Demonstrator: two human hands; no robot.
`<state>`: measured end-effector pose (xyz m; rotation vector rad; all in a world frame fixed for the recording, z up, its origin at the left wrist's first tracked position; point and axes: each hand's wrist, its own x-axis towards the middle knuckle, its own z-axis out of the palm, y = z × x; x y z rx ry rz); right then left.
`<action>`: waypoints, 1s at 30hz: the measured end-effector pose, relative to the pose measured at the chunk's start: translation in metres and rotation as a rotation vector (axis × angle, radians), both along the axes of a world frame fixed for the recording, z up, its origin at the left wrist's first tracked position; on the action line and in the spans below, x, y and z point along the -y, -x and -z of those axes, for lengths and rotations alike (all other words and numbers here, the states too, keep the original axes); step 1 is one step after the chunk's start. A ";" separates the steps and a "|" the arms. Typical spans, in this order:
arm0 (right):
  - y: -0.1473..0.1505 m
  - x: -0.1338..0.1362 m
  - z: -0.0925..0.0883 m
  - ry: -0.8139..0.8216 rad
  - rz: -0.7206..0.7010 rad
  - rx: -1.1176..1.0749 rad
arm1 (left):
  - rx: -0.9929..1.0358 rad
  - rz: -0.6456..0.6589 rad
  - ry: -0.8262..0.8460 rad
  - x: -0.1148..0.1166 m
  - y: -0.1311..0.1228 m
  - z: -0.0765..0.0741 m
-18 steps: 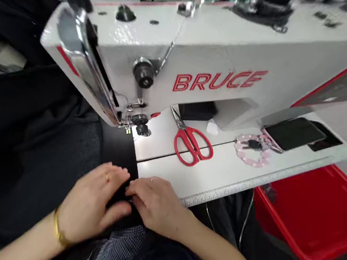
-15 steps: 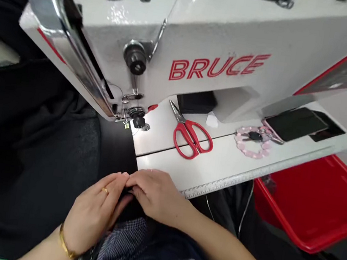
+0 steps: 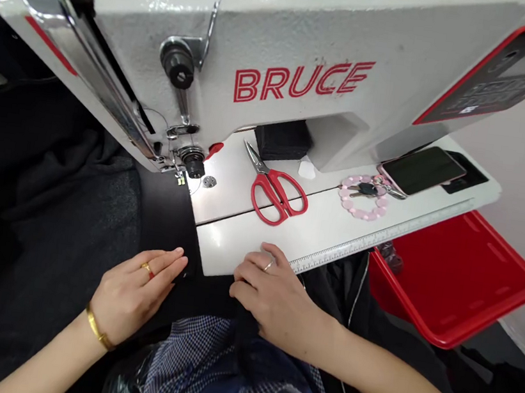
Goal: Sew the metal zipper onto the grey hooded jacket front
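Black fabric (image 3: pixel 203 295) stretches along the front of the sewing machine (image 3: pixel 301 47), between my two hands. My left hand (image 3: pixel 133 295), with a gold ring and bracelet, rests on it left of the white bed's corner, fingers straight and side by side; its thumb is mostly hidden. At the bed's front edge, my right hand (image 3: pixel 273 294), wearing a silver ring, has its fingers curled round the fabric, one finger extending over the bed. Needle and presser foot (image 3: pixel 180 179) stand beyond my left fingertips on black cloth. Scissors with red handles (image 3: pixel 275 192) lie on the bed past my right hand.
A pink beaded key ring (image 3: pixel 363 197) and a phone (image 3: pixel 423 169) lie to the right on the bed, with a black block (image 3: pixel 283 140) behind the scissors. Below the ruler edge (image 3: pixel 373 237) sits a red tray (image 3: pixel 464 281). Dark cloth (image 3: pixel 43 245) piles up at left.
My hands have separated from fingertip contact; the right one moved rightward to the bed's edge, the left slightly leftward. The camera view has shifted, so the machine appears further left.
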<state>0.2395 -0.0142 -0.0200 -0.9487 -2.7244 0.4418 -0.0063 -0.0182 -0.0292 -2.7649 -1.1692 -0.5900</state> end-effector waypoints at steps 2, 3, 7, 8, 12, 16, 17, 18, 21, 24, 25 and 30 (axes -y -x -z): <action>0.004 -0.002 -0.001 -0.015 0.000 -0.077 | -0.027 0.000 -0.023 0.001 -0.002 0.000; 0.008 -0.002 0.001 -0.021 -0.013 -0.117 | -0.031 0.001 -0.026 0.001 -0.002 0.000; 0.027 -0.005 0.014 -0.094 -0.017 -0.187 | -0.030 0.021 -0.026 0.000 -0.001 -0.001; 0.029 -0.006 0.018 -0.118 -0.013 -0.196 | -0.021 0.031 -0.017 -0.001 -0.001 -0.001; 0.030 -0.013 0.024 -0.146 -0.019 -0.209 | 0.027 0.095 0.053 -0.002 0.000 -0.005; 0.029 -0.014 0.023 -0.149 -0.034 -0.193 | 0.013 0.125 0.026 0.000 -0.008 -0.008; 0.028 -0.014 0.023 -0.147 -0.036 -0.192 | 0.015 0.113 0.019 0.001 -0.010 -0.008; 0.028 -0.013 0.023 -0.143 -0.036 -0.194 | 0.023 0.093 0.015 0.003 -0.012 -0.007; 0.028 -0.015 0.022 -0.098 -0.044 -0.203 | 0.048 0.030 0.005 0.007 -0.016 -0.002; 0.029 -0.026 0.017 -0.036 -0.059 -0.191 | 0.029 0.029 0.020 0.010 -0.013 0.002; 0.031 -0.033 0.015 -0.030 -0.048 -0.182 | 0.027 0.031 0.030 0.010 -0.012 0.003; 0.049 -0.074 0.010 -0.121 -0.004 -0.071 | 0.057 0.016 0.068 0.008 -0.009 0.000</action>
